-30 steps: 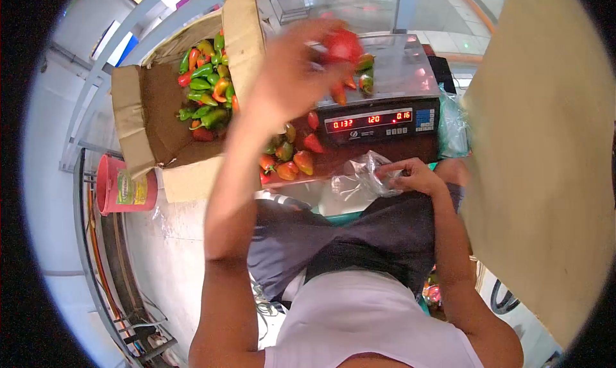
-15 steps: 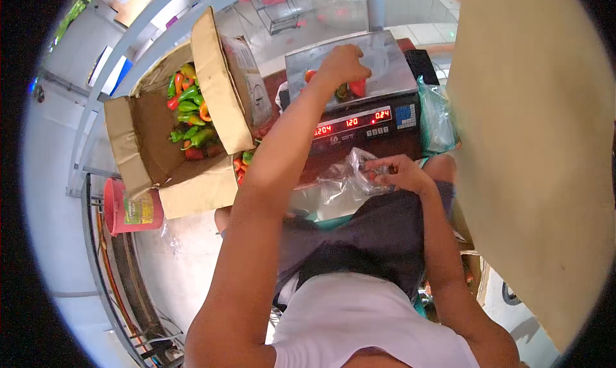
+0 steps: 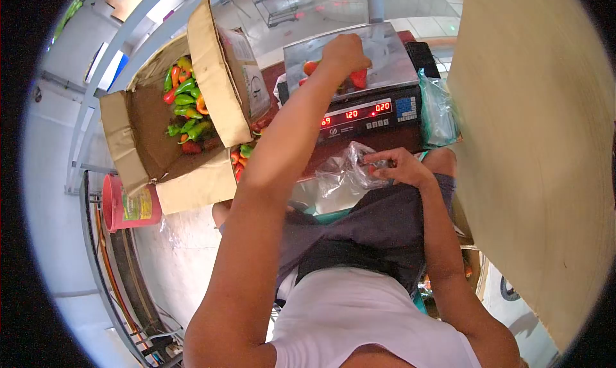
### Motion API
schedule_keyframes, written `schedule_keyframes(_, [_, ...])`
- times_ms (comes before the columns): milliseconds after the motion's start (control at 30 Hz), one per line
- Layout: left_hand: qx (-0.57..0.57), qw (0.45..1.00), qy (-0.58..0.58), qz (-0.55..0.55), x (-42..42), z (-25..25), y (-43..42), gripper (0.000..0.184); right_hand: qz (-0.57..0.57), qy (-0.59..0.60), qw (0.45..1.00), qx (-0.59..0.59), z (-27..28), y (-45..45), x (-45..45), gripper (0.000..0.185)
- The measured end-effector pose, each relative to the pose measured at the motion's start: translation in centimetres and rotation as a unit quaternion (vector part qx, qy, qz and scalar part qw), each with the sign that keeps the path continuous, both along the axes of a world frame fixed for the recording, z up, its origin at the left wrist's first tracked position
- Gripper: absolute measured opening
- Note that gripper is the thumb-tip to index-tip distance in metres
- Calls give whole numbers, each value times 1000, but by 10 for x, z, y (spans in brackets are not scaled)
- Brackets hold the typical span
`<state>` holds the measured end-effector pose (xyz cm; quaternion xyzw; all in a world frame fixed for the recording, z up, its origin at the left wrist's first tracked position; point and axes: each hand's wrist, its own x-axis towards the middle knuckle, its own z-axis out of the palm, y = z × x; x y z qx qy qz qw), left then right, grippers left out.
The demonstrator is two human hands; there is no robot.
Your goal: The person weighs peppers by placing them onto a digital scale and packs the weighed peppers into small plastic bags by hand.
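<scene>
My left hand (image 3: 346, 52) reaches over the metal pan (image 3: 388, 47) of a digital scale, its fingers curled down on a red pepper (image 3: 358, 79). The fingertips are partly hidden. An orange-red pepper (image 3: 311, 67) lies on the pan to the left of my wrist, and my forearm covers part of the pan. The red digits on the display (image 3: 362, 113) include 1.20 and 0.20. Above my lap, my right hand (image 3: 407, 168) pinches the edge of a clear plastic bag (image 3: 343, 175) between thumb and fingers. Something reddish shows by its fingertips.
On the left, an open cardboard box (image 3: 144, 137) holds several green, red and orange peppers (image 3: 186, 105). A pink bucket (image 3: 131, 204) stands below it. Folded plastic bags (image 3: 437, 114) hang beside the scale. A large tan panel (image 3: 532, 143) fills the right side.
My left hand has shifted slightly on the pan, and the green pepper beneath it no longer shows. The last display number went from 0.24 to 0.20. My right hand stays at the bag.
</scene>
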<state>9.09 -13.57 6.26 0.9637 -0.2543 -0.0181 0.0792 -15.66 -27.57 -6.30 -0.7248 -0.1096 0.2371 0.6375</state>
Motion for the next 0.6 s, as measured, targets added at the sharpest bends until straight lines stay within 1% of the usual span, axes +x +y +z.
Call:
schedule_keyframes(100, [7,1000,3,29,-7,3,-3,43,-2,18,1000,3,-7,0,0,47])
schedule_keyframes(200, [22,1000,5,4,-13,-1,-5,53,-6,33,999,-6,-7,-1,1,47])
schedule_keyframes(267, [50,998,-22,-25,-12,-23,-10,53,-17,24,999,-13,11,2,0,49])
schedule_keyframes(300, [62,997,-39,-39,-11,-26,-13,53,-59,-17,998,-21,10,2,0,50])
schedule_keyframes(367, [-54,996,-48,-49,-25,-7,-12,47,-142,-100,984,-38,0,1,1,52])
schedule_keyframes(400, [-110,991,-48,-56,-41,3,-10,44,-168,-119,977,-61,1,-2,3,52])
schedule_keyframes(433, [-274,958,6,-81,-68,19,-3,38,-197,-138,967,-82,4,-5,10,51])
schedule_keyframes(467, [-427,896,62,-106,-98,32,6,33,-227,-157,956,-102,7,-7,17,50])
schedule_keyframes(500, [-434,886,85,-139,-123,34,15,30,-243,-192,942,-127,17,-9,24,54])
schedule_keyframes(533, [-439,876,107,-169,-143,35,24,28,-239,-188,944,-127,39,-12,25,56])
schedule_keyframes(567, [-396,896,75,-187,-154,29,31,27,-233,-185,946,-127,69,-14,23,57])
schedule_keyframes(600, [-353,913,41,-201,-159,20,39,25,-222,-181,949,-128,85,-14,22,58])
